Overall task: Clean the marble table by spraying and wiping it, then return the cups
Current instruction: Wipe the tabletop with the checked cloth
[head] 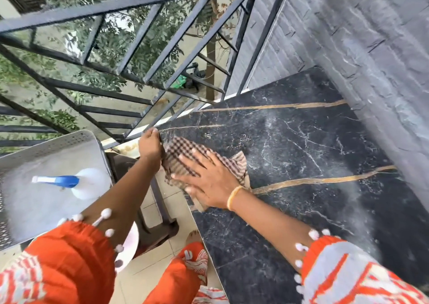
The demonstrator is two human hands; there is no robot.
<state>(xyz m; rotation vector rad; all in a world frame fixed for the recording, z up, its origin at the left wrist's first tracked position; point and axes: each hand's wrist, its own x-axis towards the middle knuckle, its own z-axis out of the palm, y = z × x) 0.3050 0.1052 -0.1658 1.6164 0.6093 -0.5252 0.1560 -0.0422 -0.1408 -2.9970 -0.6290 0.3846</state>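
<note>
The black marble table [301, 155] with gold and white veins fills the right half of the view. A brown checked cloth [178, 157] lies on its near left corner. My right hand [206, 180] presses flat on the cloth, fingers spread. My left hand [149, 143] grips the table's left corner edge beside the cloth. A white spray bottle [79, 183] with a blue nozzle lies on a white perforated chair seat [51, 155] to the left. No cups are clearly in view.
A dark metal railing [130, 55] runs along the far side, with trees and ground below. A grey stone wall [371, 48] borders the table on the right. A dark stool [153, 213] stands on the tiled floor between chair and table.
</note>
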